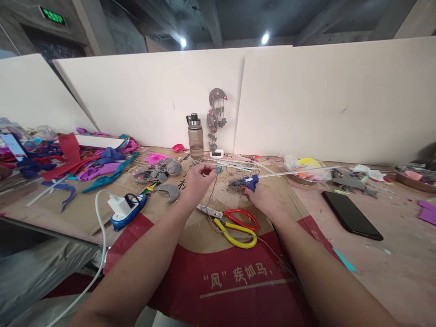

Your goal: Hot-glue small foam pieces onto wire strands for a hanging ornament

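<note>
My left hand (201, 181) is closed in a pinch at the middle of the table, with a grey yarn (213, 188) hanging from its fingertips. A small grey-green piece (218, 169) shows at the fingertips. To its right, my right hand (260, 195) is wrapped round a blue glue gun (251, 182), whose nozzle points left and whose long white glue stick (299, 171) extends right. Scissors (235, 222) with one red and one yellow handle lie between my forearms, the yarn running over them. Left of my left hand are a grey crescent (169, 192) and a yarn ball (175, 167).
A bottle (195, 138) and a small white clock (216, 154) stand near the white boards (153, 100). A power strip (128, 212) with a charger lies left, below coloured fabric scraps (102, 159). A black phone (352, 215) and a bowl (304, 177) are right.
</note>
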The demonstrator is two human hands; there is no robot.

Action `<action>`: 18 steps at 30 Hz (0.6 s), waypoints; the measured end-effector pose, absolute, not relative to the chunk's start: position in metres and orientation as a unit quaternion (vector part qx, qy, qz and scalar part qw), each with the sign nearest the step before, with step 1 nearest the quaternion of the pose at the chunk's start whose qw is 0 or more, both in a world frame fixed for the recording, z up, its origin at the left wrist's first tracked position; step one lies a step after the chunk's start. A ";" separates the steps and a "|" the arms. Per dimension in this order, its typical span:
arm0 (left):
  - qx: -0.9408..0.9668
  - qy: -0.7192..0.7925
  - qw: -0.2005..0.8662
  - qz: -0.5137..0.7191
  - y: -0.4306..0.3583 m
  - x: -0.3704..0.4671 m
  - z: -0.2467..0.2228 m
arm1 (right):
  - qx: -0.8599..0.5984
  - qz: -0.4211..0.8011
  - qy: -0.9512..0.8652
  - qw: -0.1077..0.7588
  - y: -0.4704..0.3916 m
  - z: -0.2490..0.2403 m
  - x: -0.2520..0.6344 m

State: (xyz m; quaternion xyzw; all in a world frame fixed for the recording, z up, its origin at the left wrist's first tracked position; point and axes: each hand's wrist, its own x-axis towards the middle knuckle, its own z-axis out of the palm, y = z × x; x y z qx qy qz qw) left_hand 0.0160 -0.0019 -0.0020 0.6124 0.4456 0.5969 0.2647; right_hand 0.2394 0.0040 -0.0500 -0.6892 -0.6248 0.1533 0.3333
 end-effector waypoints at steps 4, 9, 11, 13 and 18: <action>0.631 0.456 0.217 0.589 -0.006 0.018 -0.001 | -0.684 0.029 -0.656 0.317 0.006 -0.060 0.249; 0.645 0.459 0.198 0.579 -0.008 0.018 -0.001 | -0.670 0.026 -0.651 0.355 -0.001 -0.048 0.245; 0.648 0.458 0.196 0.577 -0.008 0.019 -0.001 | -0.630 0.037 -0.653 0.418 -0.008 -0.034 0.231; 0.648 0.456 0.195 0.579 -0.009 0.019 -0.001 | -0.575 0.120 -0.650 0.482 -0.018 -0.019 0.210; 0.667 0.443 0.170 0.574 -0.009 0.020 -0.003 | -0.427 0.503 -0.506 0.556 -0.038 0.004 0.157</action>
